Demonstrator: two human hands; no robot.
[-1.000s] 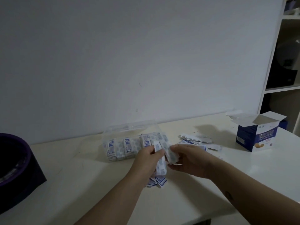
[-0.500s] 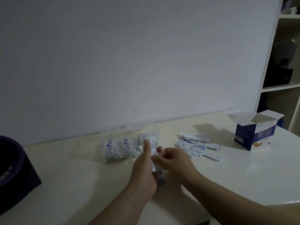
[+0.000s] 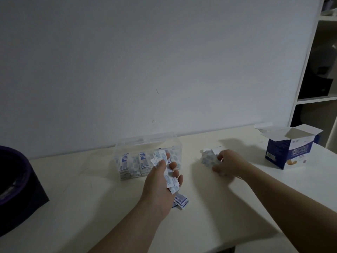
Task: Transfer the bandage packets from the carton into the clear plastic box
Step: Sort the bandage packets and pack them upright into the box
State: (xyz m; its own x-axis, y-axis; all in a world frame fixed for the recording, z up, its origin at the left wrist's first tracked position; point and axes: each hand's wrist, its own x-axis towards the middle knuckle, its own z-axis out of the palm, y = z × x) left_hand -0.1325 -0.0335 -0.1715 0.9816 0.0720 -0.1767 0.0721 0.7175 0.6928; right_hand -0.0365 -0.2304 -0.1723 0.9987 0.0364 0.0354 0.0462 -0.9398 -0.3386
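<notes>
Dim, bluish-grey pic, low contrast, some grain. Wall (image 3: 164, 61) evenly lit, darker twd the corners. Light seems to come from the right: carton (image 3: 290, 152) throws a soft shadow leftwards over the table (image 3: 91, 207), w/ fainter shadows under both forearms. No glare; clear plastic box (image 3: 145, 141) has only a weak sheen. Right hand (image 3: 228, 165) motion-blurred, loose packets (image 3: 207, 157) at it smeared. Left hand (image 3: 160, 179) and its gripped packets (image 3: 170, 179) are sharper. Wide-angle bend: shelf unit (image 3: 310, 88) leans at the right edge. Dark tub (image 3: 14, 179) at table's left edge is near-black, no detail.
</notes>
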